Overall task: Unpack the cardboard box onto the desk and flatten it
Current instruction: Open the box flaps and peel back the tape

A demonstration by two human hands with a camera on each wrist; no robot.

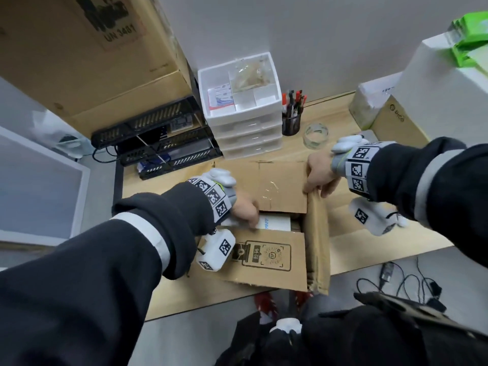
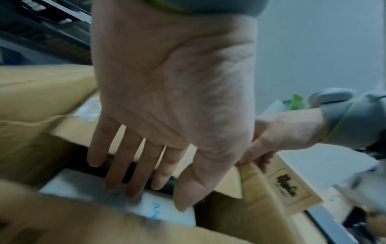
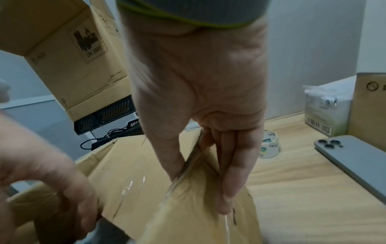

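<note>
A brown cardboard box point(image 1: 274, 256) stands on the wooden desk point(image 1: 369, 233), its two long top flaps parted by a narrow gap. Inside lies a white box with blue lettering point(image 1: 277, 223) point(image 2: 83, 186). My left hand point(image 1: 245, 212) point(image 2: 146, 181) reaches into the gap with straight, spread fingers, the fingertips on or just over the white box. My right hand point(image 1: 319, 177) point(image 3: 200, 186) pinches the upright right end flap point(image 3: 198, 214) between thumb and fingers. The rest of the contents are hidden.
Behind the box stand a white drawer unit point(image 1: 243, 101), a pen cup point(image 1: 291, 122), a tape roll point(image 1: 316, 134) and black trays point(image 1: 158, 138) under a large carton point(image 1: 92, 48). A phone point(image 3: 351, 156) and more boxes point(image 1: 396, 122) sit at the right.
</note>
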